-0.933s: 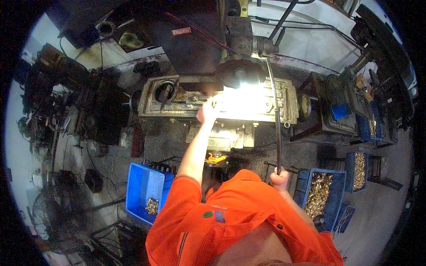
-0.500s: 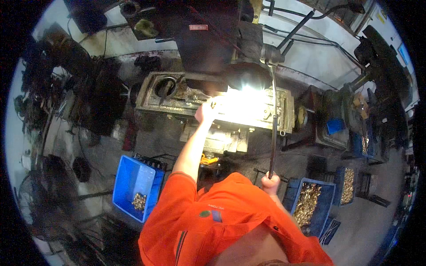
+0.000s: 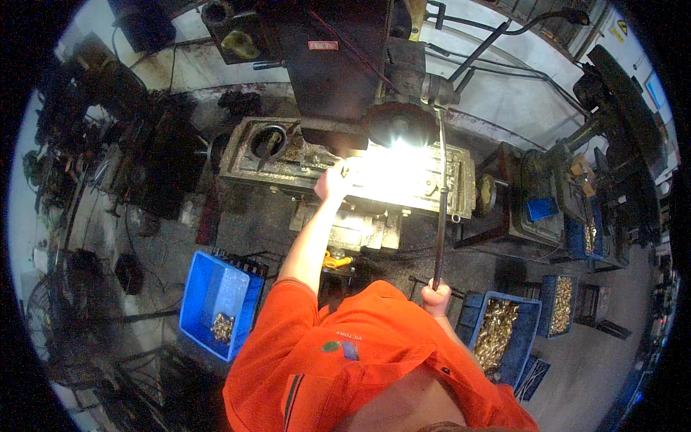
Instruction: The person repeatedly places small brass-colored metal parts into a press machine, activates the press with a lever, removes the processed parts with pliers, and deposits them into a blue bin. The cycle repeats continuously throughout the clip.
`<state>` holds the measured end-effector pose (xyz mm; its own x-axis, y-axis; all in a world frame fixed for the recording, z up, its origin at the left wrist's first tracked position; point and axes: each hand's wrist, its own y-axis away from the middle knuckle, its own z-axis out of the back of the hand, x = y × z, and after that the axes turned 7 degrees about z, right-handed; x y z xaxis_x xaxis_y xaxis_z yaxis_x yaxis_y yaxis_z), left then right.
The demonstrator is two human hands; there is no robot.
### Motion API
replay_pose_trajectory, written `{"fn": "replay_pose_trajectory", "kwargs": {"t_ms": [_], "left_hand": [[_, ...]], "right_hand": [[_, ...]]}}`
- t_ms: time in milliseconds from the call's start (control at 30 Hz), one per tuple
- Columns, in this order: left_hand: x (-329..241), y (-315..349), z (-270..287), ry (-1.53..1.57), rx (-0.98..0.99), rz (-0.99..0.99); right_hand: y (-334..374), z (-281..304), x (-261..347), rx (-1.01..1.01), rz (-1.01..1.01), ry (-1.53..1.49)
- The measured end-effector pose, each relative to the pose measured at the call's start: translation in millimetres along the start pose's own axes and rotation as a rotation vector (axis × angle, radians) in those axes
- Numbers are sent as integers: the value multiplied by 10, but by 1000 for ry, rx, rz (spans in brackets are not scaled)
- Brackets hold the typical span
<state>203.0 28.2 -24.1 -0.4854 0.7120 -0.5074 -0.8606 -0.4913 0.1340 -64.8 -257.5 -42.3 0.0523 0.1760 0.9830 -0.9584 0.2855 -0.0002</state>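
Note:
My right hand [image 3: 436,297] is wrapped round the lower end of a long dark lever [image 3: 440,237], which runs up to the machine head [image 3: 437,88]. My left hand [image 3: 330,183] reaches over the front edge of the metal machine table [image 3: 241,169], its fingers closed at the left rim of a glaring bright patch. A small brass-coloured bit shows at those fingertips, too small and washed out to name. The lamp's glare [image 3: 399,162] hides most of the work area beside that hand. Above it hangs a dark round machine part [image 3: 400,124].
On the left stands a blue bin [image 3: 188,317] with a few brass pieces [image 3: 223,327]. To my right are a larger blue bin [image 3: 531,338] full of brass pieces [image 3: 497,331] and another blue crate [image 3: 550,306]. A yellow-orange tool [image 3: 335,261] lies below the table. A handwheel [image 3: 486,196] juts out right.
Both hands keep nearly the same places, the right still on the lever, whose lower end has shifted very slightly left. The surroundings look brighter now.

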Motion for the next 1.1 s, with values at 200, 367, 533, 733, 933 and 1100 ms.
{"fn": "replay_pose_trajectory", "kwargs": {"t_ms": [200,367,533,733,933,1100], "left_hand": [[-1,21,19,18,-2,-9],[-31,64,71,15,-13,-16],[11,-3,12,-33,13,-6],[-15,37,66,-7,14,-25],[-75,110,153,7,-2,-25],[-35,49,91,2,25,2]], "right_hand": [[-21,20,-121,13,112,247],[-38,-1,-103,-9,156,253],[-61,29,-286,31,192,219],[-67,26,-280,24,122,172],[-71,27,-291,28,101,157],[-72,20,-310,21,98,215]]}}
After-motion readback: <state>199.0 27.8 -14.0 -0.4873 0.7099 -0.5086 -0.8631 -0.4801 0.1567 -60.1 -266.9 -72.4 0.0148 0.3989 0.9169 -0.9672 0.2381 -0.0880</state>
